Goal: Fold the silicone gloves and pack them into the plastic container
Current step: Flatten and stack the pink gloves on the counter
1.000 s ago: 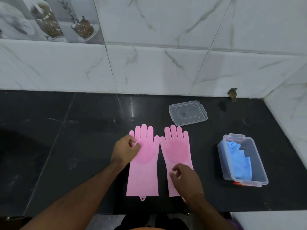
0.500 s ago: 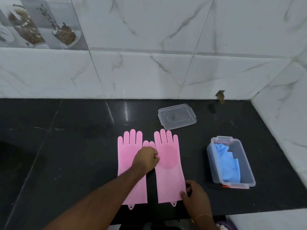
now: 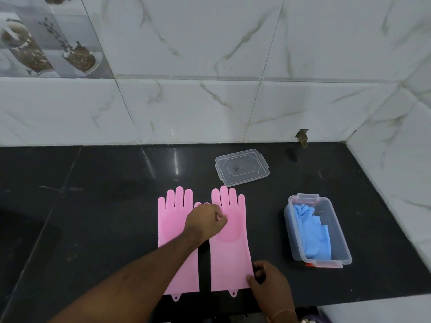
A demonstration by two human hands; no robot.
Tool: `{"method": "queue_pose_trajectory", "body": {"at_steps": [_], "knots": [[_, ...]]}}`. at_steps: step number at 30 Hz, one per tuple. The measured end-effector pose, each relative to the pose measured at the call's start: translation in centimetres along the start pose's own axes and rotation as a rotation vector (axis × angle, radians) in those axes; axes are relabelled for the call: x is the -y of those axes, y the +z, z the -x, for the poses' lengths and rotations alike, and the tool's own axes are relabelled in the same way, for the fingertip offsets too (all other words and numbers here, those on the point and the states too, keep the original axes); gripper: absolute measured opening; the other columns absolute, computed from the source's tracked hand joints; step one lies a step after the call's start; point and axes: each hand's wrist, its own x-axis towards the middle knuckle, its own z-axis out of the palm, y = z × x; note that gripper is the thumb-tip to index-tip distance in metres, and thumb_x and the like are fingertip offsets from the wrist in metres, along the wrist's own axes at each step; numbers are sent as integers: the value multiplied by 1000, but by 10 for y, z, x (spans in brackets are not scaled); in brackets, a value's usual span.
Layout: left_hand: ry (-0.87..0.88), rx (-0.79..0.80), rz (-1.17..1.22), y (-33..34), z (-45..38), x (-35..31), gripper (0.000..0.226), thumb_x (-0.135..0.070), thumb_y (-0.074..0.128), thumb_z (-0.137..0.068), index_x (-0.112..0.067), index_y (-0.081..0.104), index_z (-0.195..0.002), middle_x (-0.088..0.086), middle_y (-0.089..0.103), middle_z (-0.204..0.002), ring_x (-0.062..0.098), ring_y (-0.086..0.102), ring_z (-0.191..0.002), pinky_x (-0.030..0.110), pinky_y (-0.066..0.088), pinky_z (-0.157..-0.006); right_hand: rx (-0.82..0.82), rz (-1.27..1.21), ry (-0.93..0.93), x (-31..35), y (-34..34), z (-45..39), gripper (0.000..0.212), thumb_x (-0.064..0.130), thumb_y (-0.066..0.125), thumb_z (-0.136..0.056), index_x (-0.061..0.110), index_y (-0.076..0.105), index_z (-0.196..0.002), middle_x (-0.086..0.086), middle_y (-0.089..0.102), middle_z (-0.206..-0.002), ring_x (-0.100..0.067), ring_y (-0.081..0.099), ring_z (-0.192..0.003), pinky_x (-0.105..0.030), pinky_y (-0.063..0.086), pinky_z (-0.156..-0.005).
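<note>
Left hand (image 3: 206, 220), fingers curled, pinching the thumb edge of the right-hand pink silicone glove (image 3: 229, 241). Right hand (image 3: 268, 284) pinching that glove's cuff corner. Beside it, apart, flat on the black stone counter (image 3: 93, 206), the second pink silicone glove (image 3: 173, 220). Further right, the clear plastic container (image 3: 345, 255), open, already holding folded blue gloves (image 3: 310, 231). Likely trouble: springy silicone unfolding if released early; tight room in the box.

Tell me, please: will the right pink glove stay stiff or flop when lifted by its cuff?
Probably floppy: the right pink glove lies thin and fully flat on the counter. Its silicone may cling, not slide. The blue gloves already fold easily.
</note>
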Motion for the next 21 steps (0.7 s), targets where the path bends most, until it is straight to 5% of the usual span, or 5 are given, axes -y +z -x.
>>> {"method": "queue_pose_trajectory", "body": {"at_steps": [5,9,12,19,21], "knots": [[83,11,-76,20,-17,-53,37,-53,64,-101,-24,69,-123,-3,77,-114,21,73,-104,40,62,-95,44,-10,78,-7,-11,1,33,39,76,-94,34,58,-121,16,63,-105,0,60,-96,-21,50,-97],[30,43,-187,45,-34,-84,72,-49,65,-105,-17,35,-162,9,52,-158,35,60,-137,46,56,-107,141,-1,171,-4,-11,-3,36,46,75,-92,33,56,-119,13,63,-105,-1,59,-95,-22,48,-94],[-35,78,-255,58,-38,-88,79,-35,66,-107,-15,22,-170,13,43,-165,39,53,-144,45,54,-111,150,25,147,-5,-8,-5,35,52,77,-88,35,54,-108,14,62,-102,0,59,-92,-21,46,-85],[-53,93,-36,39,-37,-76,66,-6,55,-103,-16,38,-167,9,33,-174,36,45,-154,45,45,-121,188,90,49,-2,-5,-11,26,55,76,-85,30,69,-89,12,68,-96,-2,63,-89,-23,53,-91],[-14,87,6,23,-31,-72,52,-7,50,-103,-18,53,-154,9,44,-165,34,49,-148,49,45,-121,183,87,-37,4,-6,-7,24,53,77,-82,31,68,-83,11,67,-93,-1,62,-87,-19,51,-86]]}}
